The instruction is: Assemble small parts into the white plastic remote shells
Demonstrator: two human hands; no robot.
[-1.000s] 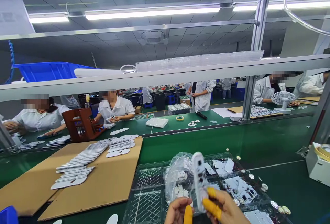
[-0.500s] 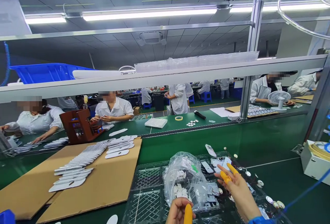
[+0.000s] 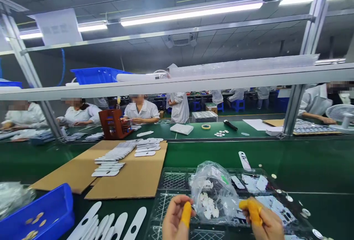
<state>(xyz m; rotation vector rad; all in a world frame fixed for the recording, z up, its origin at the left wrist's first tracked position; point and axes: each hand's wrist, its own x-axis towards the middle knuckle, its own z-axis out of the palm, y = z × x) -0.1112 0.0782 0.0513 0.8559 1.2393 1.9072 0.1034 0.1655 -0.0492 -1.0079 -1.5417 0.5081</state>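
My left hand (image 3: 177, 216), a yellow cot on its thumb, is in front of the left side of a clear plastic bag (image 3: 229, 197). Its fingers curl in toward the thumb, and whatever they may hold is hidden. To the right of the bag, my right hand (image 3: 264, 218) has its yellow-cotted fingers pinched together; I cannot make out anything between them. Small white round parts (image 3: 208, 205) lie inside the bag. The bag rests on a black compartment tray (image 3: 173, 181), whose right side bears flat grey-white plates (image 3: 272, 205).
Long white covers (image 3: 118, 153) lie in rows on cardboard (image 3: 151, 181), with more white covers (image 3: 135, 225) at the front. A blue bin (image 3: 59, 210) stands front left. Small round discs (image 3: 305, 212) line the tray's right edge. Co-workers (image 3: 141, 109) sit across the bench.
The view has swung left, bringing the blue bin and front covers into sight. My right hand has gone from spread fingers over the plates to a pinch nearer the bag.
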